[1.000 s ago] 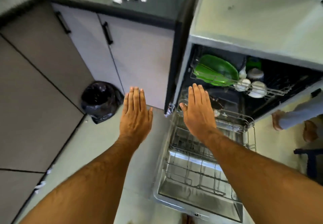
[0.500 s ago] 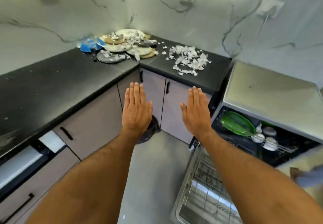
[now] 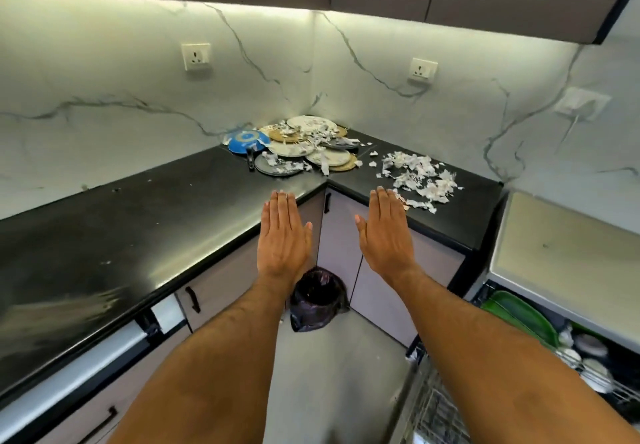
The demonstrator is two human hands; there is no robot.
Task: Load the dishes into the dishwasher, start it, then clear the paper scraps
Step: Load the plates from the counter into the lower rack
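My left hand (image 3: 284,235) and my right hand (image 3: 386,232) are held out flat, palms down, fingers straight, holding nothing, in front of the counter corner. A pile of plates (image 3: 298,147) sits in the corner of the black counter (image 3: 138,221), among them a blue one (image 3: 246,140), with paper bits on top. More torn paper scraps (image 3: 420,178) lie to their right. The dishwasher (image 3: 561,256) stands open at the right, a green plate (image 3: 519,315) and white cups (image 3: 595,371) in its upper rack; the lower rack (image 3: 436,412) is pulled out.
A bin lined with a black bag (image 3: 317,299) stands on the floor in the cabinet corner below my hands. Wall sockets (image 3: 196,56) sit on the marble backsplash. Cabinet doors with black handles (image 3: 192,299) run under the counter.
The view has swung up from the open dishwasher to the counter corner with plates and scraps. Both hands stay flat and empty in front of me.
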